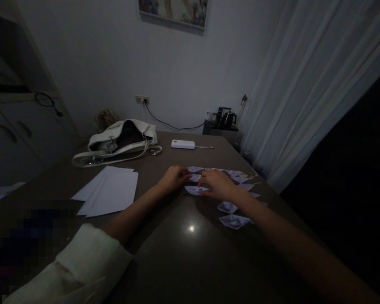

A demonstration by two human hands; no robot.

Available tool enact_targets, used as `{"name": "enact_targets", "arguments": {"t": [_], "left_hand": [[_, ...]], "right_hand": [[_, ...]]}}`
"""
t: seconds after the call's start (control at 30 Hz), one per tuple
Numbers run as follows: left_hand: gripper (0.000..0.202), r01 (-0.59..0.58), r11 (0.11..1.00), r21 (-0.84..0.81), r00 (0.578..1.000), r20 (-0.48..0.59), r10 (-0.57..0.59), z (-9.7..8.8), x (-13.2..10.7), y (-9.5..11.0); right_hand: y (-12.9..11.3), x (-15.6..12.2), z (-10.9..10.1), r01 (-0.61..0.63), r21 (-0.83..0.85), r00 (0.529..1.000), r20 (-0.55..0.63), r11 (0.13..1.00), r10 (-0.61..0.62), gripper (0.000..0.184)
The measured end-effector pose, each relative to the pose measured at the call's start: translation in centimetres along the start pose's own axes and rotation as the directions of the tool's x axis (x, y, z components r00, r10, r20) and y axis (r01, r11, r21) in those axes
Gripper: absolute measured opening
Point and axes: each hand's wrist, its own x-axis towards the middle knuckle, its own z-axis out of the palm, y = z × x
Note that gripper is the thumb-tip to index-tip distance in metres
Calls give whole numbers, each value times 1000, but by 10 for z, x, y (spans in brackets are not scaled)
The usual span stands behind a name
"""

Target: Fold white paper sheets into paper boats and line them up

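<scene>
Folded white paper boats stand in rows on the dark table [164, 236]. My left hand [175, 178] is closed, its fingertips at the left end of a paper boat [194, 178] in the middle of the left row. My right hand [220, 184] reaches in from the right, thumb and fingers bent down onto the nearer paper boat [194, 191], pinching its right end. A farther paper boat [195, 169] lies just beyond both hands. Closer to me are two more boats, a small one [227, 207] and a wider one [234, 221]; my right forearm partly hides others.
White paper sheets [114, 192] lie overlapped at the left. Behind them sits a white handbag [123, 137] with its strap on the table. A white power bank [183, 144] with a short cable lies farther back. A sheer curtain [291, 76] hangs at the right.
</scene>
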Motion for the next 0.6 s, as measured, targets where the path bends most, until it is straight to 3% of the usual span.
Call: {"name": "enact_targets", "arguments": {"t": [0.17,0.37,0.53,0.6], "left_hand": [[27,57,998,27,987,-150,-52,-23,-2,2],[29,72,997,33,963,-261,-61,-71,-9,18],[27,138,983,118,947,-305,-96,-116,-33,31],[27,226,953,200,958,-223,-180,-134,-49,28]], "right_hand": [[-18,8,9,-9,-75,1000,2,997,9,12],[-12,14,9,-36,-124,999,24,992,39,15],[-10,16,8,-62,-129,997,34,990,67,18],[-14,16,5,-66,-123,997,30,990,70,22]]}}
